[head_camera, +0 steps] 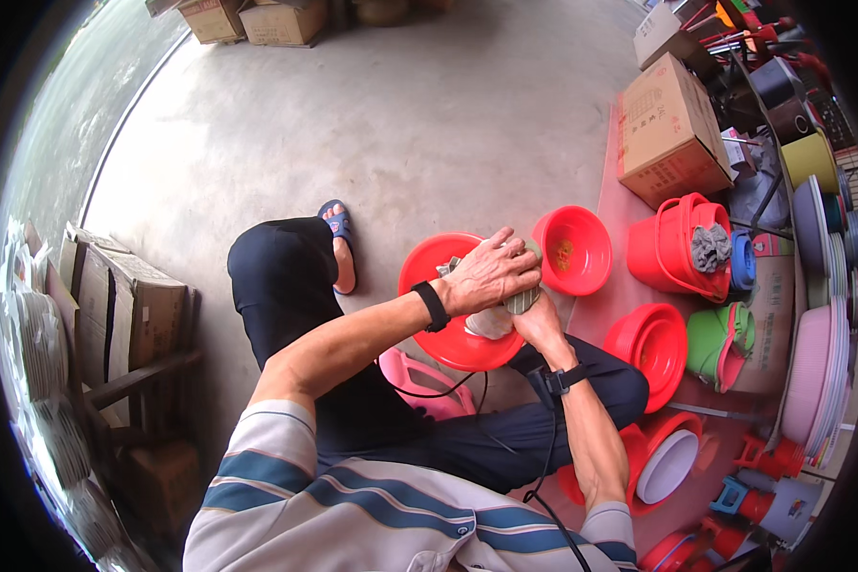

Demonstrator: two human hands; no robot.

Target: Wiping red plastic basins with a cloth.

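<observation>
A grey-green striped cloth (522, 301) is bunched between my two hands above a red plastic basin (429, 272). My left hand (492, 272) lies across the upper part of the bundle, its fingers bent over it. From below, my right hand (538, 319) grips the lower end; its fingertips are hidden. Whether something is wrapped inside the cloth cannot be seen. Inside the basin, under my hands, sit a crumpled white piece (489, 323) and a patterned grey piece (448, 267), which look like cloth. The basin stands between my knees, its near rim beside a pink plastic stool (436, 397).
A smaller red basin (579, 243) with yellowish bits stands just right of my hands. Farther right are stacked red basins (651, 350), a red bucket (658, 247), a green bucket (711, 343) and a carton (676, 129). Cartons (143, 307) line the left. A cable hangs beside my right arm.
</observation>
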